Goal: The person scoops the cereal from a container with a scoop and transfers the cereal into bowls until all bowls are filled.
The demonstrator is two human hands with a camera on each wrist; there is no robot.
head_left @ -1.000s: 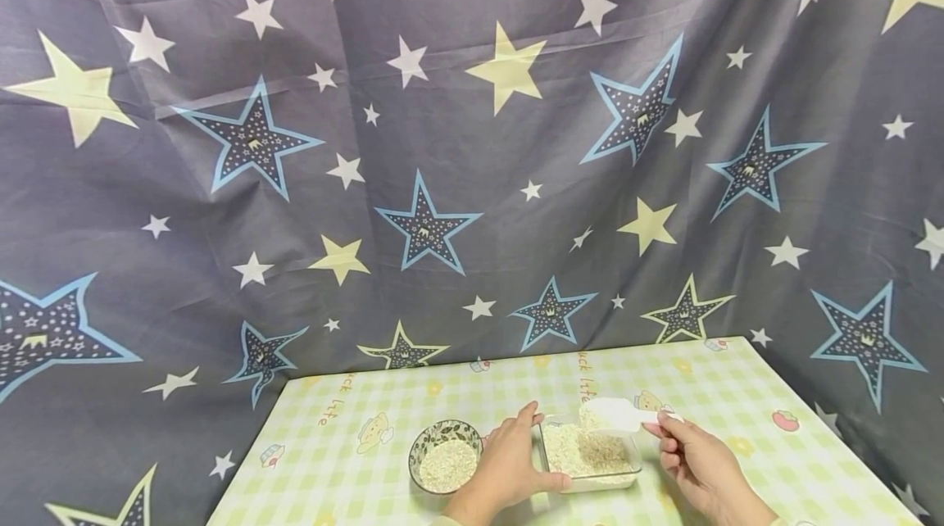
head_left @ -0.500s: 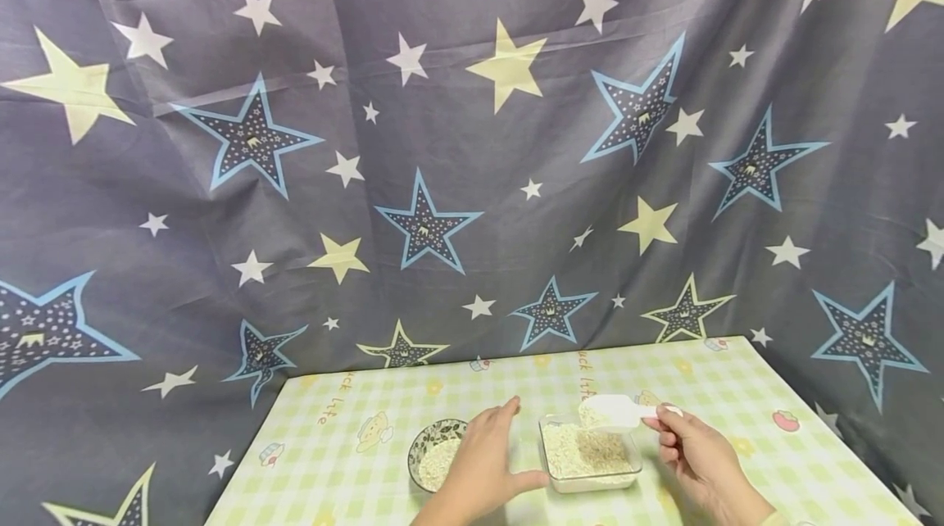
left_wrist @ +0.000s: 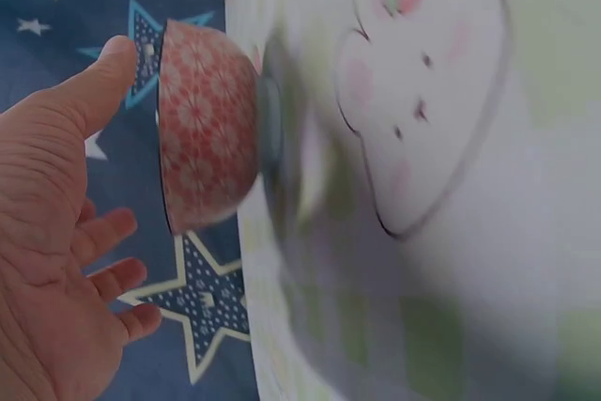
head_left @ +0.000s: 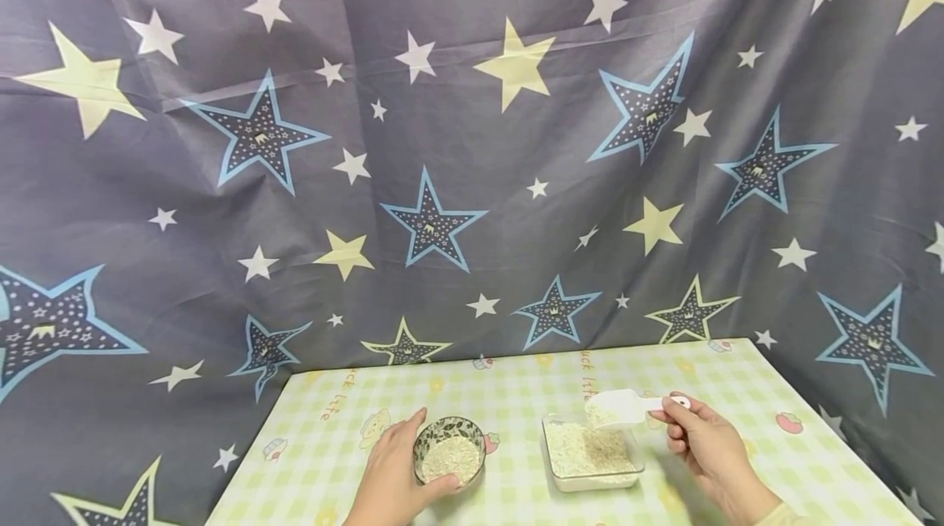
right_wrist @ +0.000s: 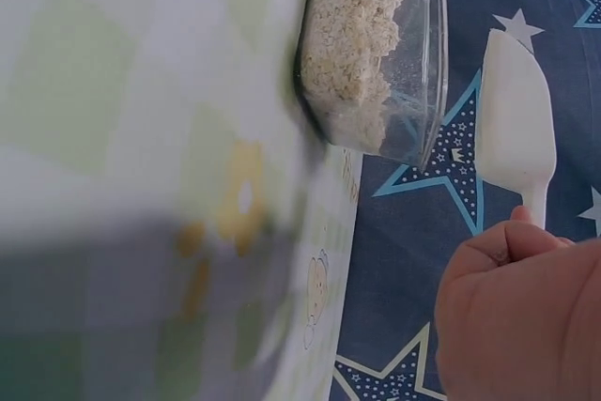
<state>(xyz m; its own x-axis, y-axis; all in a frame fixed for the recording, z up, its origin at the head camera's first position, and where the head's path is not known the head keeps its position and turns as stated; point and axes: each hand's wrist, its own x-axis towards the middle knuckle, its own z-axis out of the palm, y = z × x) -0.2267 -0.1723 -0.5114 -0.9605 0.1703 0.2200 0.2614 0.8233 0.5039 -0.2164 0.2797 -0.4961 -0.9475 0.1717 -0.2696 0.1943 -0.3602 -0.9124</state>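
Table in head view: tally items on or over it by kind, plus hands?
Bowl with grain, beside the left hand: 1
Clear container with grain: 1
White scoop, held by the right hand over the container: 1
Hands: 2
Total: 5

The left hand (head_left: pixel 391 473) has left the clear tub (head_left: pixel 592 454) and slid over to the bowl (head_left: pixel 448 451), its fingers now open around the near side. The bowl shows fully again.
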